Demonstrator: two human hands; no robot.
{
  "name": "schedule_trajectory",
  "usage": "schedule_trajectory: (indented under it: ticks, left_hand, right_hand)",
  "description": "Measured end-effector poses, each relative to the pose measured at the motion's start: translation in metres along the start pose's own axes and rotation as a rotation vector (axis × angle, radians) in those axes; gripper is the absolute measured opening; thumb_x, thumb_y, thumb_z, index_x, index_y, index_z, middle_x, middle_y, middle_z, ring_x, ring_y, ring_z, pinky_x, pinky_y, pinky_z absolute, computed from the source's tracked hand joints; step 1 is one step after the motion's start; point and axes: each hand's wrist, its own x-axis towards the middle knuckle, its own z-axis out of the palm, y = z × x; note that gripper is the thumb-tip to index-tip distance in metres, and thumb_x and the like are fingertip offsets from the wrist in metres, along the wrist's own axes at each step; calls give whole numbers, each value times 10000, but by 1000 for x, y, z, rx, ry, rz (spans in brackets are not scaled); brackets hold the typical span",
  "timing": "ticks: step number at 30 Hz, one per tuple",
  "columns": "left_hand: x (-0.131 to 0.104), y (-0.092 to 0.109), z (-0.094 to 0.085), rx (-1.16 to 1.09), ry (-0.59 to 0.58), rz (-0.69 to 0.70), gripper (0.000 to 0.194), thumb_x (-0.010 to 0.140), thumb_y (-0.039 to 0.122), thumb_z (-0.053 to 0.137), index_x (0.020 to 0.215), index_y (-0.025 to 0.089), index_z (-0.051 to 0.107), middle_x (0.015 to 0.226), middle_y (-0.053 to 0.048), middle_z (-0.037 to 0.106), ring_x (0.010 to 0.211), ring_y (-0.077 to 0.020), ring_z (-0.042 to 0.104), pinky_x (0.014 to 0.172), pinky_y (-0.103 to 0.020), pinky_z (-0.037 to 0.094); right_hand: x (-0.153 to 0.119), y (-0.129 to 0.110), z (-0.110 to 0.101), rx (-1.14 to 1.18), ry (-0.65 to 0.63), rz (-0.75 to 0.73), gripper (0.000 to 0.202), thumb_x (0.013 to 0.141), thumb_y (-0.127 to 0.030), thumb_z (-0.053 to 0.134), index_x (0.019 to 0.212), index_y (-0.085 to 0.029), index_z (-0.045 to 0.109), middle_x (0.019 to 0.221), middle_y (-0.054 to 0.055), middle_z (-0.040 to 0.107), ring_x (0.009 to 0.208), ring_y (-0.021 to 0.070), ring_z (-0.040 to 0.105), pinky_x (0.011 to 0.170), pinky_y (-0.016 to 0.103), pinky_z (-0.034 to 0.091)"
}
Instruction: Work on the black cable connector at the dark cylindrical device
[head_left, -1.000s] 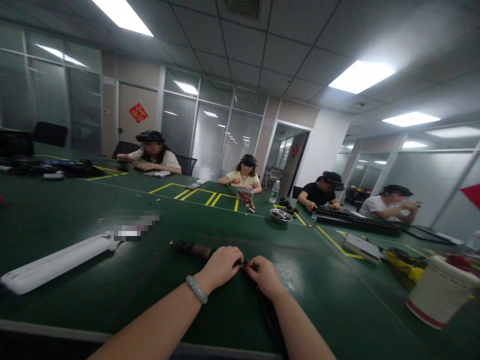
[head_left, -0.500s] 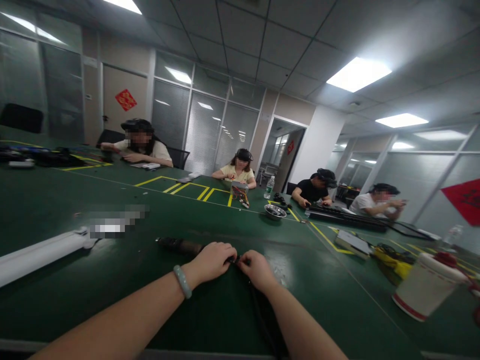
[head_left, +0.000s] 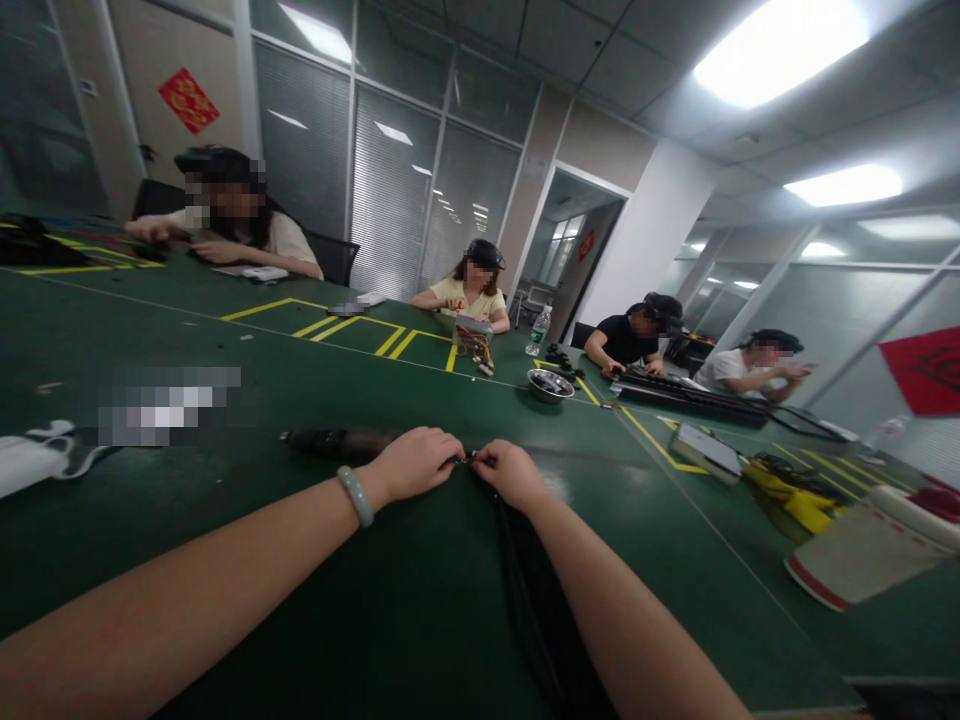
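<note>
A dark cylindrical tool (head_left: 337, 443), which looks like an electric screwdriver with a small metal tip, lies on the green table pointing left. My left hand (head_left: 420, 460), with a pale green bangle on its wrist, is closed around the tool's right end. Facing it, my right hand (head_left: 511, 472) pinches the end of a black cable (head_left: 517, 560), which runs down toward the near table edge beside my right forearm. The fingertips of both hands almost meet at a small dark part, mostly hidden, so I cannot tell whether cable and tool are joined.
On the green table (head_left: 337, 620), a white object (head_left: 30, 460) lies left. Farther off are a metal bowl (head_left: 551, 386), a water bottle (head_left: 538, 331) and a grey box with wires (head_left: 474, 335). A white-and-red container (head_left: 870, 550) and yellow bundle (head_left: 795, 495) stand right. Several people sit opposite.
The camera view has tilted and shifted, so the hands and table appear higher. Both hands stay together at the tool's right end, with little visible change in grip.
</note>
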Motion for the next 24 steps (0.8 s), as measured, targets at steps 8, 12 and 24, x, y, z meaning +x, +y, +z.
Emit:
schedule_trajectory:
  ticks: [8,12,24]
  left_hand:
    - [26,-31,9,22,3,-6,163,892,212,570,1025,211,665,984,-44,702,944,-202,642,880,-337,452]
    - [39,-47,15,34,5,-38,163,875,217,577,1009,216,669,983,-43,708,932,-210,649,856,-342,460]
    - [55,-61,28,-15,1,-112,157,860,211,574,995,226,652,974,-33,697,921,-233,635,843,-381,459]
  right_hand:
    - [38,26,2,-7,27,-2,37,824,-232,683,819,-218,717,852,13,669,779,152,597,695,241,412]
    - [52,32,10,30,40,1,71,844,-256,669,809,-207,707,851,18,671,771,152,595,672,241,413]
    - [64,37,11,135,6,20,95,862,-284,654,816,-212,696,852,7,667,770,145,591,666,249,404]
